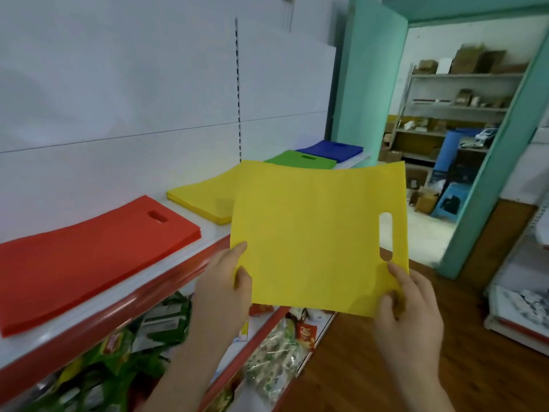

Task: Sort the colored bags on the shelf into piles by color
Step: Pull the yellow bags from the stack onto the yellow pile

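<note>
Hanging in the air just off the shelf (pixel 166 281) front edge, a yellow bag (pixel 315 233) is facing the yellow pile (pixel 205 197), between red pile (pixel 89 251) and green pile (pixel 300 159). Left hand (pixel 222 289) and right hand (pixel 407 313) are each pinching a lower corner, thumbs on top.

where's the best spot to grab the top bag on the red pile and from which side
Judging by its pose, pinch the red pile's front edge, coming from the aisle side: it lies flat with that edge at the shelf lip, where a thumb could slip under. The handle slot sits farther back toward the wall.
</note>
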`<state>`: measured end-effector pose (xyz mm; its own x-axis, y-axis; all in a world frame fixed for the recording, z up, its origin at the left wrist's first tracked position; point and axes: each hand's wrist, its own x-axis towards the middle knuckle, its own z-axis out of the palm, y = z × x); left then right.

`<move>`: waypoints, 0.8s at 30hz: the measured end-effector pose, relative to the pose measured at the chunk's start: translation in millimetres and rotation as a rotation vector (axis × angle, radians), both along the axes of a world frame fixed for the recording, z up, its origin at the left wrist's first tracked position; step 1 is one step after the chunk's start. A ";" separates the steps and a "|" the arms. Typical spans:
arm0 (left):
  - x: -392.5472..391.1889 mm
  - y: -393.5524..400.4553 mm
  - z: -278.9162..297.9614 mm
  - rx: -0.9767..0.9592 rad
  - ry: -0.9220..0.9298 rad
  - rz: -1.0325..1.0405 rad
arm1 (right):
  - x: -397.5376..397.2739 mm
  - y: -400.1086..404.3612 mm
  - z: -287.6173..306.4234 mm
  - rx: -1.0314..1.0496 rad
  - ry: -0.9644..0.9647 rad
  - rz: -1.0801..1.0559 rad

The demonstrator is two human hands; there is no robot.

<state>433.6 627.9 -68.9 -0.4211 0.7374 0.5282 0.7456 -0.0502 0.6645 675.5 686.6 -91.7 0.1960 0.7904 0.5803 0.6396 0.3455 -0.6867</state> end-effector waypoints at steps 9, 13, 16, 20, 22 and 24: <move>-18.3 146.2 16.9 0.066 0.042 0.134 | -20.7 160.4 27.2 0.047 -0.026 0.061; -28.3 183.9 14.1 0.090 0.056 0.208 | -35.1 218.9 26.3 0.070 -0.021 0.168; -35.6 209.1 11.8 0.066 0.053 0.331 | -52.0 271.7 24.6 0.082 -0.021 0.274; -40.6 239.0 11.9 0.045 0.032 0.517 | -80.0 340.2 24.1 0.095 -0.016 0.478; -39.2 251.1 12.3 0.025 0.032 0.616 | -93.3 369.6 25.2 0.085 -0.042 0.569; -39.7 258.7 14.2 -0.019 0.065 0.705 | -108.1 393.5 30.4 0.057 -0.053 0.651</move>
